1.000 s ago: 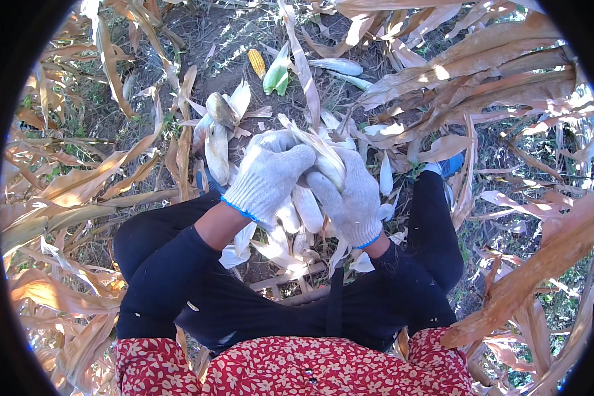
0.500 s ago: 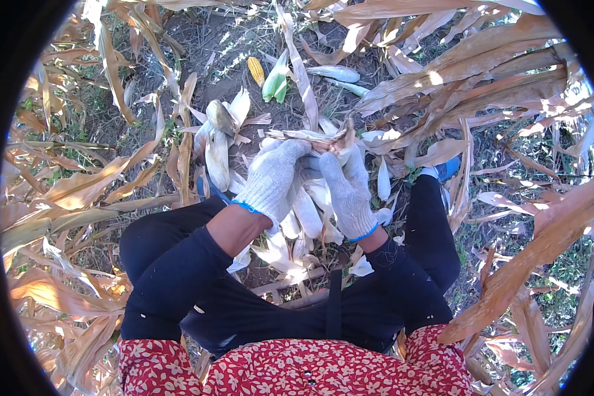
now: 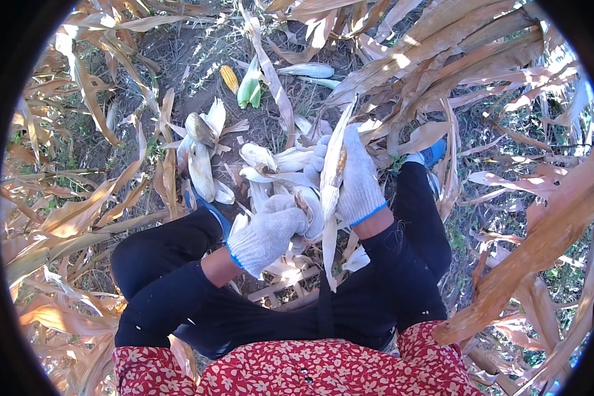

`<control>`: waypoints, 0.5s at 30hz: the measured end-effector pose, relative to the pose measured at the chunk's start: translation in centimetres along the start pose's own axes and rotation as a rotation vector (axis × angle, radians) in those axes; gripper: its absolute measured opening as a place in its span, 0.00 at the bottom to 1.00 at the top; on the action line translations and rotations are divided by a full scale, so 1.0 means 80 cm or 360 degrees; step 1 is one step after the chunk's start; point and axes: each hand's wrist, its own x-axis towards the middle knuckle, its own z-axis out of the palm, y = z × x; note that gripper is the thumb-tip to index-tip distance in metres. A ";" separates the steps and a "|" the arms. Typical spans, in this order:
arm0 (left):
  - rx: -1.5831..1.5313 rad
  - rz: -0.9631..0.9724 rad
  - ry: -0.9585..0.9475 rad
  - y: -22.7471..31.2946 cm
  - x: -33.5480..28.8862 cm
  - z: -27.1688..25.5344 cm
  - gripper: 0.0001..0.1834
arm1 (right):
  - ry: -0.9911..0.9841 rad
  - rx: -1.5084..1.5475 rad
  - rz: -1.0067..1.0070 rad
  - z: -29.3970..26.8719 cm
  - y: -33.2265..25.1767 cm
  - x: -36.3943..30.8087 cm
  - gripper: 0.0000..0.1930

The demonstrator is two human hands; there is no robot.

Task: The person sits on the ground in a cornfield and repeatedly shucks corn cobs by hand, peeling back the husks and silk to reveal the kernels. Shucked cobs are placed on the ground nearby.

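Both my hands wear pale knit gloves with blue cuffs. My right hand (image 3: 360, 178) is wrapped round a partly husked ear of corn (image 3: 341, 160), where a narrow patch of orange-yellow kernels shows. A long, pale strip of husk (image 3: 330, 244) hangs from that ear toward my lap. Lower and to the left, my left hand (image 3: 270, 230) is closed on dry corn husk (image 3: 305, 206) pulled down beside the ear; its fingertips are partly hidden. Beneath and beyond my hands lies a pile of pale, husk-covered ears (image 3: 259, 157).
A bare yellow corn cob (image 3: 229, 79) lies on the soil beyond, next to a green husked ear (image 3: 250, 86). Other ears (image 3: 201, 168) rest by my left foot. Dry corn stalks and leaves (image 3: 528, 244) crowd both sides, some reaching near my right arm.
My left hand has moved down toward my lap, pulling husk away from the ear. Kernels now show by my right hand, and a long husk strip hangs down.
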 end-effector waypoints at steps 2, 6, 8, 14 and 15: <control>0.0281 0.0214 -0.0283 -0.008 0.009 -0.010 0.08 | 0.0028 -0.0071 -0.0074 -0.002 0.002 0.000 0.23; 0.1331 0.0718 -0.0494 0.007 0.008 0.003 0.14 | 0.0085 -0.0440 -0.0368 -0.011 -0.019 0.009 0.25; 0.1900 0.0901 -0.0399 0.020 0.006 -0.003 0.20 | -0.0015 -0.0665 -0.0445 -0.019 -0.021 0.014 0.22; 0.1571 0.0696 0.0326 0.073 0.023 -0.039 0.17 | -0.0308 -0.1642 -0.0630 0.012 0.003 -0.017 0.14; 0.1265 0.0705 0.0368 0.072 0.027 -0.045 0.21 | -0.0391 -0.1853 -0.0805 0.015 0.009 -0.017 0.15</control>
